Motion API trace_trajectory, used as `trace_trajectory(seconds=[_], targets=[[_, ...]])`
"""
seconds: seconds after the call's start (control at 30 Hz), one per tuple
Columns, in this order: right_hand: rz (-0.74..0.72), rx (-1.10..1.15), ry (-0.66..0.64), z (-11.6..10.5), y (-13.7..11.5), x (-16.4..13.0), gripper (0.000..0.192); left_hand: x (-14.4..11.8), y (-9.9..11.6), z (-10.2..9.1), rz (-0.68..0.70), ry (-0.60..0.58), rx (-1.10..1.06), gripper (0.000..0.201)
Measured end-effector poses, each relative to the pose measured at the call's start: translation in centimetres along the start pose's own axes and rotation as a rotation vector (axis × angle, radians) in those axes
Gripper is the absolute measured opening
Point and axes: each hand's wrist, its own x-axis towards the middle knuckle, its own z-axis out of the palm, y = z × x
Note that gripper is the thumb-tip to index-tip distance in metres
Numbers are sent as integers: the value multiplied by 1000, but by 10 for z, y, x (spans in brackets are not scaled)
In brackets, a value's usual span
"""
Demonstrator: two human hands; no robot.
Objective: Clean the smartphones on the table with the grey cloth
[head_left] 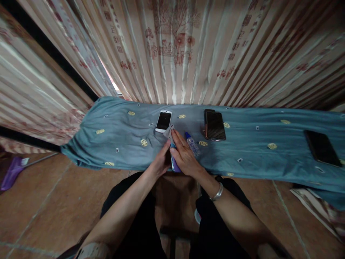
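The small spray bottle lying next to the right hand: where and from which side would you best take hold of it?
The spray bottle lies flat on the blue cloth, blue cap pointing away from the person. Probably best gripped across its clear body, below the cap, coming from above and from its right side, since the right hand sits close along its left. That side of the cloth looks open.

Purple phone (175, 164) mostly hidden (between both hands (185, 154)).

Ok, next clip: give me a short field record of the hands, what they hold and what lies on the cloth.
surface: blue cloth
left hand: grips purple-backed phone at its edge
right hand: flat on that phone, pressing grey wipe
beside right hand: small spray bottle, lying down
further back: white phone, dark phone
far right: black phone
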Motion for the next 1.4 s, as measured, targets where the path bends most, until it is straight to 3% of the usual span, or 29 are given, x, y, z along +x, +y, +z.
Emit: trace_trajectory(seconds=[0.17,0.27,0.5,0.77,1.03,1.4], targets=[[76,52,11,-4,9,9,68,-3,-9,-1,-39,-55,8,46],[51,67,-7,1,5,5,71,0,-8,-6,-43,-67,-21,45],[-73,129,-95,8,-11,-12,73,6,5,-18,50,15,-51,36],[-116,178,-159,5,-18,-18,72,3,9,-22,31,53,-58,39],[-43,155,-77,-2,-7,-3,67,-17,-2,-13,-149,2,31,44],[71,182,-74,5,6,4,68,-23,11,-11,-66,8,-62,47]])
